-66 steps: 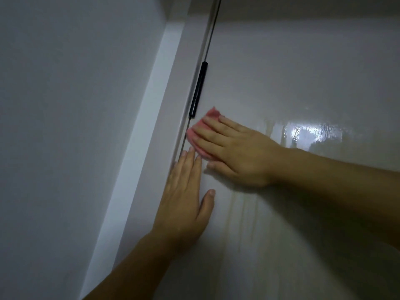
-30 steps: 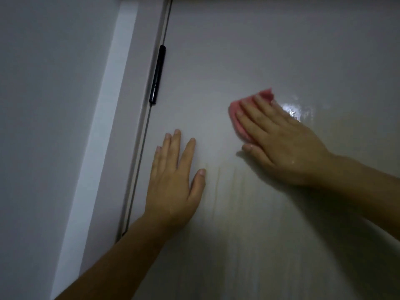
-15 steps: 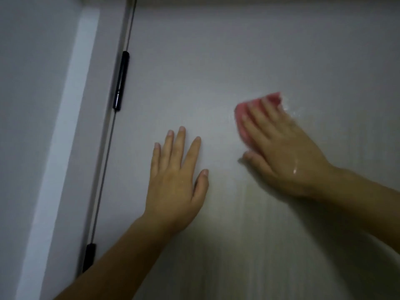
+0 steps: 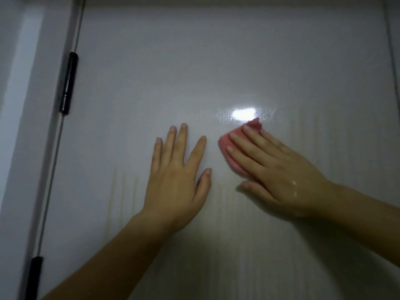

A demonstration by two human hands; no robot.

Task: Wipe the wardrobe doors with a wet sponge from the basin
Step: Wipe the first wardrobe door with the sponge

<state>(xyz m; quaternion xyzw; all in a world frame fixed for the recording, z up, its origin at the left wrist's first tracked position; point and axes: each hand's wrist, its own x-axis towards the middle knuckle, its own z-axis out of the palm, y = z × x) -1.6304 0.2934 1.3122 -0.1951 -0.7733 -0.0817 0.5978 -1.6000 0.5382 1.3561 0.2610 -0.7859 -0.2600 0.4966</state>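
The right hand [image 4: 279, 169] is pressing the pink sponge [image 4: 232, 151] with straight fingers against the middle of the wardrobe door [image 4: 216, 61], the left hand [image 4: 177, 176] is bracing flat and open beside it, and the drip streaks [image 4: 124, 191] are risking dried marks if the sopping sponge misses them.

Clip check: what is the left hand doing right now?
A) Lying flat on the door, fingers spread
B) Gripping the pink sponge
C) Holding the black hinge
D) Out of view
A: the left hand lies flat on the wardrobe door with straight, spread fingers and holds nothing, while the right hand presses the pink sponge against the door.
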